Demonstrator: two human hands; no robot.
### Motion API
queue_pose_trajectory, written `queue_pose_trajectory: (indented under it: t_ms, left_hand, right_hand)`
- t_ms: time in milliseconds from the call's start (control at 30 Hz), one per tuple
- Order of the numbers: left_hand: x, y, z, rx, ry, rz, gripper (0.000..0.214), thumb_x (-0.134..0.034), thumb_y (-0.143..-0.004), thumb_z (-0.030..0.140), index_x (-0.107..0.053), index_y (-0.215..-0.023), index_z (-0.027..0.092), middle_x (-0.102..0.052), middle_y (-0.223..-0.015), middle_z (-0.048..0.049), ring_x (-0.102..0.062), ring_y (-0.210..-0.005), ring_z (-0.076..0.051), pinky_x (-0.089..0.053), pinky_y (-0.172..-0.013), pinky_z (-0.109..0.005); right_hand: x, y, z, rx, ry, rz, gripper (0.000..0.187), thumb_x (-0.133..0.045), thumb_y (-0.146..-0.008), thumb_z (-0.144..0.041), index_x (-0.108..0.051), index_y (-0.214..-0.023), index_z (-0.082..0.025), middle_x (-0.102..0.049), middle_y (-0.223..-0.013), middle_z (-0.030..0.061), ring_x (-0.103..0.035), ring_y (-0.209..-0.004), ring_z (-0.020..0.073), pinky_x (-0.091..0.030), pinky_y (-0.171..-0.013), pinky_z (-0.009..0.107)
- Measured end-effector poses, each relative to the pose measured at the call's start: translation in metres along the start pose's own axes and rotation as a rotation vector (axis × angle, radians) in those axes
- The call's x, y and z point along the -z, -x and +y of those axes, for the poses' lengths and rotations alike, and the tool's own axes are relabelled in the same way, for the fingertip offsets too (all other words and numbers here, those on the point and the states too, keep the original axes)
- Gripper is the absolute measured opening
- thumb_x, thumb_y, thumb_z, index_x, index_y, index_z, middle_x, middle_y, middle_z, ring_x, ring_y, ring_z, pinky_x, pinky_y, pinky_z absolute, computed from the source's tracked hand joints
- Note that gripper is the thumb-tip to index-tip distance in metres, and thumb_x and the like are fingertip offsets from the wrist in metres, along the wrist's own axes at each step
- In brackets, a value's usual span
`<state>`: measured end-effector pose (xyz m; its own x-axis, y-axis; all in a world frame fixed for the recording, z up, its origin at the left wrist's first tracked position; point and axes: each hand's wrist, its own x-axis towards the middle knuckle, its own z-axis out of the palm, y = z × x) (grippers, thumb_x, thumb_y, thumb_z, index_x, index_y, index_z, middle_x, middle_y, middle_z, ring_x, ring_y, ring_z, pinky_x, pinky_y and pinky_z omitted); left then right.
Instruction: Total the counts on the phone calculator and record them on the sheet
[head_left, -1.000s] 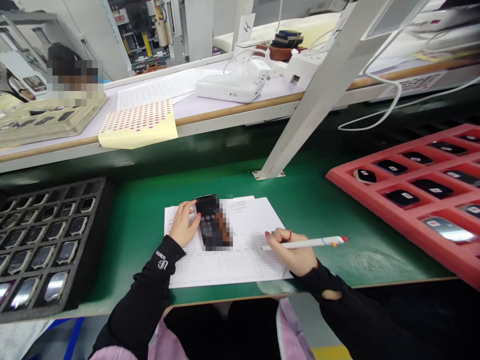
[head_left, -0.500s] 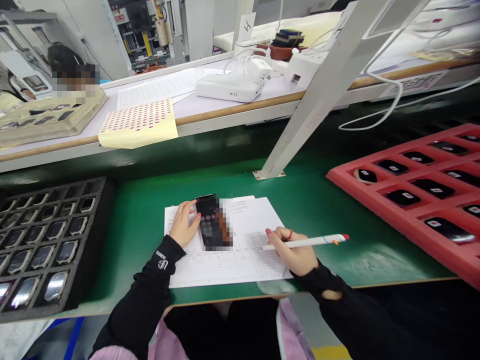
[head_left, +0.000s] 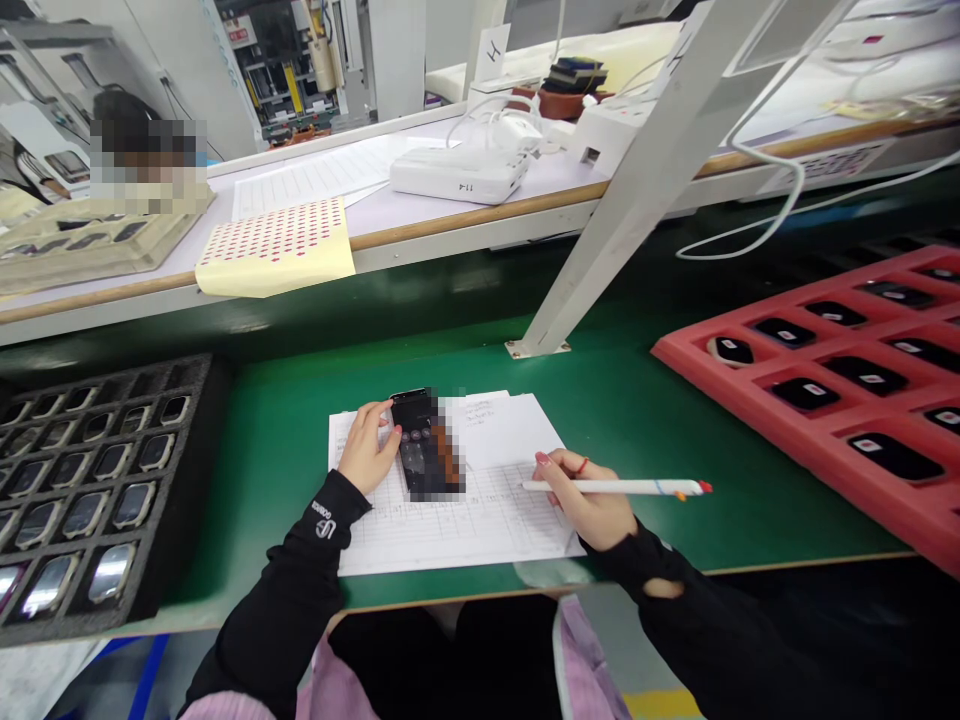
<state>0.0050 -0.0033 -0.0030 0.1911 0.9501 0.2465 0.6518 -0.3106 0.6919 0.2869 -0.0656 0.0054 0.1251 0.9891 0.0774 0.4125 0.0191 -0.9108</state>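
Observation:
My left hand (head_left: 368, 446) lies at the left edge of a dark smartphone (head_left: 412, 440), its thumb and fingertips on the edge. The phone rests on a sheet with a printed grid and handwriting (head_left: 450, 535); part of its screen is blurred out. My right hand (head_left: 592, 500) is closed round a white pen (head_left: 637, 487) with a red end and an orange clip. The pen lies almost level in the hand, its tip over the right part of the grid. Whether the tip touches the paper I cannot tell.
On the left is a black foam tray (head_left: 176, 500) of framed screen-like pieces. A red tray (head_left: 750, 410) with dark pieces stands on the right. A slanted metal post (head_left: 600, 230) rises behind the paper. A shelf holds a white power strip (head_left: 457, 175); beyond it sits a person.
The pen has swung from a slight tilt to nearly level, its red end now further right. My right-hand fingers shifted a little. The left hand and phone have stayed in place.

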Motion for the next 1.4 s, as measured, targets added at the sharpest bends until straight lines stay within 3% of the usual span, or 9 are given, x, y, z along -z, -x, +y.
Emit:
queue_pose_trajectory:
  t_ms: [200,400,800,1400]
  left_hand:
    - [0.0,0.0,0.0,0.0,-0.003,0.002,0.036,-0.047,-0.091,0.027,-0.044,-0.126,0.021,-0.047,-0.121,-0.0094,-0.056,-0.094,-0.015,-0.047,-0.093,-0.038]
    - [-0.001,0.0,-0.001,-0.001,-0.001,0.001,0.037,-0.047,-0.09,0.026,-0.043,-0.127,0.021,-0.046,-0.121,-0.0094,-0.056,-0.094,-0.015,-0.046,-0.093,-0.038]
    - [0.0,0.0,0.001,0.003,-0.003,-0.007,0.036,-0.047,-0.091,0.026,-0.043,-0.127,0.022,-0.046,-0.121,-0.0088,-0.056,-0.094,-0.015,-0.046,-0.092,-0.037]
    - [0.0,0.0,0.0,0.003,0.0,-0.011,0.037,-0.047,-0.09,0.025,-0.043,-0.127,0.021,-0.046,-0.122,-0.0095,-0.055,-0.094,-0.015,-0.046,-0.093,-0.038]
  right_hand:
    - [-0.003,-0.003,0.011,0.048,0.046,0.075,0.045,-0.063,-0.076,-0.05,-0.042,-0.05,-0.021,-0.043,-0.044,-0.0043,-0.036,-0.042,0.0093,-0.03,-0.044,0.026]
    - [-0.003,-0.005,0.021,0.114,0.109,0.053,0.049,-0.059,-0.081,-0.044,-0.028,-0.049,-0.022,-0.029,-0.044,-0.006,-0.03,-0.044,0.0088,-0.028,-0.045,0.026]
    - [-0.002,-0.005,0.023,0.163,0.199,0.013,0.044,-0.054,-0.081,-0.038,-0.028,-0.05,-0.022,-0.029,-0.045,-0.0056,-0.031,-0.044,0.0091,-0.03,-0.047,0.026]
    - [-0.003,-0.005,0.023,0.156,0.182,0.079,0.041,-0.053,-0.077,-0.031,-0.022,-0.051,-0.023,-0.026,-0.046,-0.0056,-0.03,-0.045,0.0093,-0.03,-0.046,0.026]
